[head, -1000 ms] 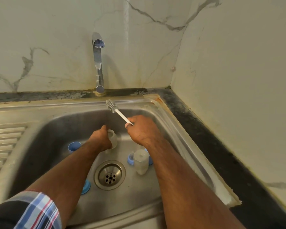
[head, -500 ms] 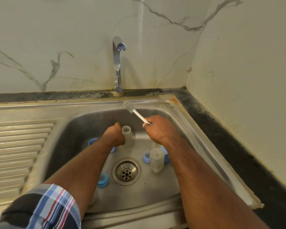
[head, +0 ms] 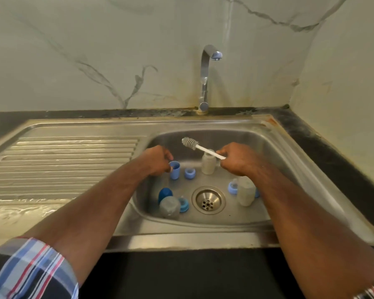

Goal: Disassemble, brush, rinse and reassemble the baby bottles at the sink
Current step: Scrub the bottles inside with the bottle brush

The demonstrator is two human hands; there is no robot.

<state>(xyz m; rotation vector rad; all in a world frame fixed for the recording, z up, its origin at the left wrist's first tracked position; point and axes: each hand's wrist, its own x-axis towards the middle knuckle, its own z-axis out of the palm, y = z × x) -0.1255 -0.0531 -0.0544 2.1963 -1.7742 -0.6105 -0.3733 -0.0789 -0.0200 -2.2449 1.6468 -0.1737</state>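
My right hand (head: 235, 161) grips the white handle of a bottle brush (head: 190, 143), whose grey bristle head points up and left over the basin. My left hand (head: 158, 160) pinches the rim of a light blue cap (head: 175, 171) standing on the sink floor. A clear bottle body (head: 208, 164) stands upright between my hands, touched by neither. A second clear bottle (head: 245, 194) stands at the right beside a blue ring (head: 232, 187). A third bottle (head: 170, 207) lies at the front left with a dark blue cap (head: 165, 194) and a blue collar with nipple (head: 184, 205).
Another blue collar (head: 189, 173) sits next to the cap. The drain (head: 208, 200) is in the middle of the steel sink (head: 203, 229). The faucet (head: 204, 78) stands at the back, not running. A ribbed drainboard (head: 63, 160) lies to the left; walls close the back and right.
My left hand let go of the clear bottle, which now stands on the sink floor, and moved left to the blue cap. The brush tilted lower and more to the left.
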